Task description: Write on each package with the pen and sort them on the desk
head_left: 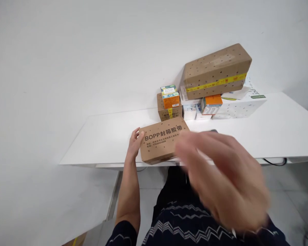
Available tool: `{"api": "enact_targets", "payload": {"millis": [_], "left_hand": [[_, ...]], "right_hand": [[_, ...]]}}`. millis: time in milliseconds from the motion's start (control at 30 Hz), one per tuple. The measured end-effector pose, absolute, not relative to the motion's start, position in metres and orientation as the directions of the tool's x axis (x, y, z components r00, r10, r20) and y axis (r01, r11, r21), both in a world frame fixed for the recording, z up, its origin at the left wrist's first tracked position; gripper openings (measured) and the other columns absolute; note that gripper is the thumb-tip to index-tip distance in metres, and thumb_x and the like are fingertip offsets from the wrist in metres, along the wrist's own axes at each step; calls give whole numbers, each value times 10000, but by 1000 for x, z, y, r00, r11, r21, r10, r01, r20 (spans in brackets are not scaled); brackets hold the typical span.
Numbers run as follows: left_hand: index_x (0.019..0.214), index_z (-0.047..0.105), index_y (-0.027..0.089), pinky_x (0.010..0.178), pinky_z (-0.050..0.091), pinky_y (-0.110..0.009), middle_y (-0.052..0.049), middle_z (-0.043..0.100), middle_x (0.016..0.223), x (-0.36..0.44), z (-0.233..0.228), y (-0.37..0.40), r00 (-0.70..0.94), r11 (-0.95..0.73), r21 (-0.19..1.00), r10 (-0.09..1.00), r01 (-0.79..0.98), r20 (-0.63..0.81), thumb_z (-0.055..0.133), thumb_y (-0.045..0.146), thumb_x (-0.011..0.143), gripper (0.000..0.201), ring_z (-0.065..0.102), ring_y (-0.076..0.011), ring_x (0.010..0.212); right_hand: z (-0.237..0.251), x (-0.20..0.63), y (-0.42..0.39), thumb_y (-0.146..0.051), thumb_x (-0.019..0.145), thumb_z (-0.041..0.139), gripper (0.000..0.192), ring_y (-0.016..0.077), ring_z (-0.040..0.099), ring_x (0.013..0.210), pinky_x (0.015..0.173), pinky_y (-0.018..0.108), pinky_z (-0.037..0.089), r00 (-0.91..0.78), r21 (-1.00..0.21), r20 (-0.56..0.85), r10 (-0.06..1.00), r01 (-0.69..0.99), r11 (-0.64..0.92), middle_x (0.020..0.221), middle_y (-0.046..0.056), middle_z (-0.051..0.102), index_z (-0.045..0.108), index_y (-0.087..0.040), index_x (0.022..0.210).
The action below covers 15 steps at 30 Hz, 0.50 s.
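A brown cardboard box (160, 141) with black lettering and scattered dark specks is at the front edge of the white table, its printed face turned up toward me. My left hand (135, 142) grips its left end, thumb on the printed face and fingers around the side. My right hand (228, 177) hovers close to the camera, smeared by motion. Its fingers are bent, and the fingertips overlap the box's right end in view. Whether they touch the box or hold anything, I cannot tell. Part of the box's right side is hidden behind this hand.
Behind, against the wall, a long taped carton (218, 73) lies on a large white box (241, 107) and smaller boxes. An orange box (212, 102) sits below it. An orange-and-green box (170, 97) tops a small carton (164, 111). A black cable (276, 163) hangs at the table's front edge.
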<state>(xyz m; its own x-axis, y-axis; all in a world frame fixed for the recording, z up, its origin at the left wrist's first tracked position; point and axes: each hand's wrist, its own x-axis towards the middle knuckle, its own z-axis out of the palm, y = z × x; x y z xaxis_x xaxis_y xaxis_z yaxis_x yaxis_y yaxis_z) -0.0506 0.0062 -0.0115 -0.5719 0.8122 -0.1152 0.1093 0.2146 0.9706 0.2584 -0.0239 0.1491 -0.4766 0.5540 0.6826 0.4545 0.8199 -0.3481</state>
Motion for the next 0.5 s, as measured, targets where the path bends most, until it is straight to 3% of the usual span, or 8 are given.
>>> {"api": "enact_targets", "payload": {"millis": [67, 133, 200, 300, 367, 500], "left_hand": [[1231, 514, 196, 691, 522, -335, -135, 607, 1147, -49, -7, -3, -599, 279, 944, 792, 179, -120, 529, 588, 825, 564, 626, -237, 917], [1182, 559, 193, 626, 522, -351, -147, 618, 1130, -47, -5, -13, -577, 320, 933, 798, 164, -172, 413, 669, 839, 604, 643, -245, 842], [1148, 595, 190, 617, 527, -375, -150, 642, 1104, -45, -3, -22, -517, 336, 935, 824, 117, -231, 344, 707, 838, 652, 654, -259, 810], [1107, 637, 186, 748, 528, -393, -132, 672, 1081, -39, 0, -30, -463, 244, 961, 872, 127, -160, 438, 652, 837, 574, 635, -290, 955], [1133, 623, 202, 837, 508, -384, -106, 664, 1124, -35, 3, -35, -448, 142, 981, 892, 134, -68, 516, 576, 837, 489, 604, -284, 1046], [1222, 519, 244, 903, 476, -355, -79, 597, 1234, -27, -3, -47, -466, -89, 994, 878, 71, 112, 620, 439, 811, 467, 575, -244, 1100]], "right_hand": [[118, 252, 8, -290, 906, 456, 528, 267, 592, 1062, 842, 432, 534, -419, -333, 686, 595, 547, 768, 1226, 92, 622, 379, -261, 1428], [76, 249, 41, -398, 936, 397, 479, 312, 608, 1034, 821, 477, 523, -333, -408, 521, 786, 711, 572, 1167, 167, 642, 493, -150, 1335], [35, 249, 65, -499, 917, 384, 542, 363, 633, 974, 757, 508, 527, -290, -500, 276, 916, 771, 394, 1096, 213, 663, 569, -110, 1246], [-1, 251, 74, -529, 918, 356, 487, 309, 656, 964, 765, 425, 541, -423, -732, 39, 905, 605, 314, 1081, 126, 692, 600, -213, 1198], [-9, 252, 66, -512, 922, 366, 447, 273, 645, 1006, 795, 383, 538, -470, -839, 40, 882, 464, 285, 1141, 79, 676, 557, -261, 1239], [-21, 255, 49, -460, 885, 490, 498, 261, 574, 1137, 918, 395, 500, -422, -917, 137, 896, 288, 276, 1298, 92, 578, 448, -253, 1335]]}}
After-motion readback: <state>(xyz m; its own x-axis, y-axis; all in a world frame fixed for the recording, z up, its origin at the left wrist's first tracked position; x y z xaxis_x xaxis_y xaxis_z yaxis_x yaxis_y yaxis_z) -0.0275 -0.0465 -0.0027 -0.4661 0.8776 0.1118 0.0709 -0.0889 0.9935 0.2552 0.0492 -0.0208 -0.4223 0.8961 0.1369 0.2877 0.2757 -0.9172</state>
